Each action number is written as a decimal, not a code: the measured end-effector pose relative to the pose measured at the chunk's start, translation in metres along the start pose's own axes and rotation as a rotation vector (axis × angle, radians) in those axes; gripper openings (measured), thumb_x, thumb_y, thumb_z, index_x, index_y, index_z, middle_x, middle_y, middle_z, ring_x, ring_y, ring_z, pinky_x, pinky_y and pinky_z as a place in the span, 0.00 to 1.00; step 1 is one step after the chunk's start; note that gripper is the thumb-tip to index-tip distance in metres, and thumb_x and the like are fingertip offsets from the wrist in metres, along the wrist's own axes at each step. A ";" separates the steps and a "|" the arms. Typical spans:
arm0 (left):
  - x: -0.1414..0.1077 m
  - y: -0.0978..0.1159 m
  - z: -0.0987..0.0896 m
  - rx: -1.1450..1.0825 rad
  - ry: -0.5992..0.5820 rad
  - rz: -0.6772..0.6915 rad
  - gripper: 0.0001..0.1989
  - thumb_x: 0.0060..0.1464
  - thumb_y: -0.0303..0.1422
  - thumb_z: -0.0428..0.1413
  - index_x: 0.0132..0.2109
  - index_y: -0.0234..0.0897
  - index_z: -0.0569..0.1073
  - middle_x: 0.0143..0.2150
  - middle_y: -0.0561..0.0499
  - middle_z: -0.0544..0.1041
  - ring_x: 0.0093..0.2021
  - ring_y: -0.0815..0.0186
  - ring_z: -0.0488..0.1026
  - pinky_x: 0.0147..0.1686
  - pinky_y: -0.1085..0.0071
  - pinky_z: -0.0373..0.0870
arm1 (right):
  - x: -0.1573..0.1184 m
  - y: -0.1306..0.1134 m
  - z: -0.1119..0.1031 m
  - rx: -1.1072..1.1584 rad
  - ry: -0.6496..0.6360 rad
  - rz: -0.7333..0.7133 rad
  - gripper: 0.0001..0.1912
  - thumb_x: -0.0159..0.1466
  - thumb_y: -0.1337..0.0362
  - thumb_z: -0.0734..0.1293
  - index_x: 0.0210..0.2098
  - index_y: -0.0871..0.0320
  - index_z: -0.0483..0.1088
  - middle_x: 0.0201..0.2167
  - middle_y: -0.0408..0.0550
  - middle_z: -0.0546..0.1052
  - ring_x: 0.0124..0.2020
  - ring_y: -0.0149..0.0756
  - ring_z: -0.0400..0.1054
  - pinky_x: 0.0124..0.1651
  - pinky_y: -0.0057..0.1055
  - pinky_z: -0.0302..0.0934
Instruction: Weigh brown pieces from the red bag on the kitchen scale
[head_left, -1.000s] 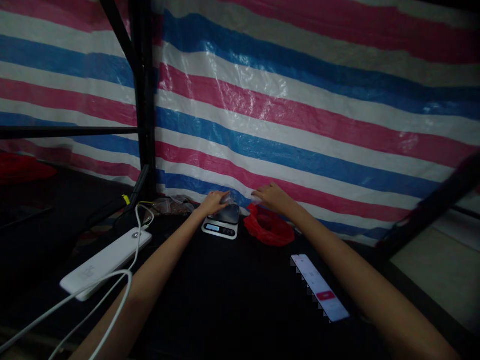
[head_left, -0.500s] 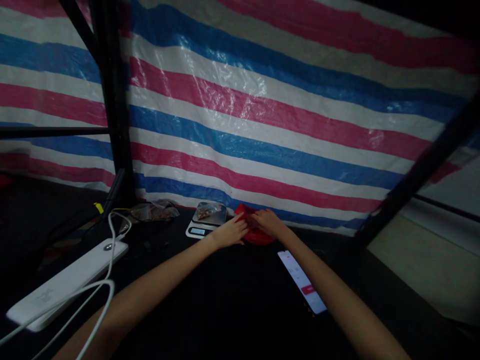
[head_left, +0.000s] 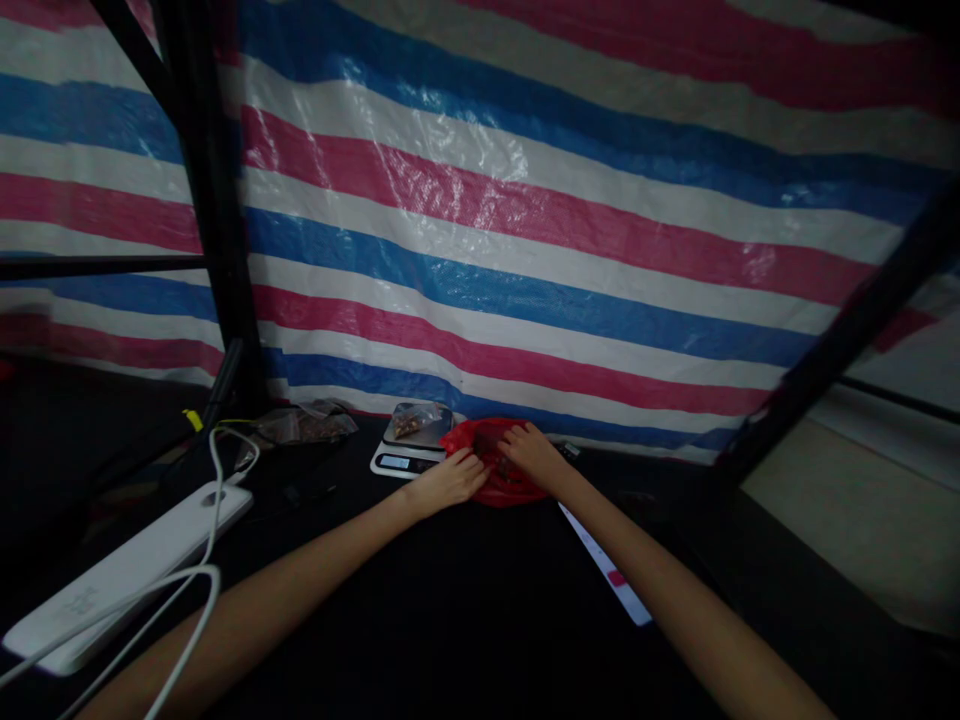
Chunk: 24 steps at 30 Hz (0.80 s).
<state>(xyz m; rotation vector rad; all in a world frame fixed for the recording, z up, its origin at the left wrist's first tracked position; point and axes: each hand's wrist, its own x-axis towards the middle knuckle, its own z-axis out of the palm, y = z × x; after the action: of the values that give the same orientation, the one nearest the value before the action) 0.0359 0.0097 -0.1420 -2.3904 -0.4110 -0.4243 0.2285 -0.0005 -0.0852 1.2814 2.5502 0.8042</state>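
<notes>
Head view: left hand [head_left: 448, 482] and right hand [head_left: 532, 456], both hands pinching the red bag [head_left: 491, 470] open.

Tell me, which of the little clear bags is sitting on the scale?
The small clear bag with brownish contents lies on the digital scale, just left of the red bag. The other clear bags lie on the dark table farther left.

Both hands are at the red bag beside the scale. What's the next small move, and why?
Probably spread the red bag's mouth wider with the left hand so the right hand can reach inside. Both hands grip its rim, its contents are too dark to make out, and a small clear pouch already sits on the scale next to it.
</notes>
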 end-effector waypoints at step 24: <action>-0.001 0.008 -0.017 -0.233 -0.127 0.035 0.24 0.53 0.28 0.44 0.58 0.25 0.56 0.43 0.40 0.70 0.46 0.60 0.64 0.51 0.63 0.51 | -0.050 0.034 0.041 1.162 0.052 0.966 0.18 0.49 0.66 0.69 0.39 0.61 0.65 0.25 0.43 0.72 0.29 0.35 0.70 0.33 0.30 0.63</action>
<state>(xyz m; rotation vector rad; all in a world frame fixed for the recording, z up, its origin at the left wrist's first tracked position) 0.0349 -0.0080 -0.1345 -2.6570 -0.3936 -0.3196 0.2986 -0.0076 -0.1052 2.8696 2.2798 -0.8122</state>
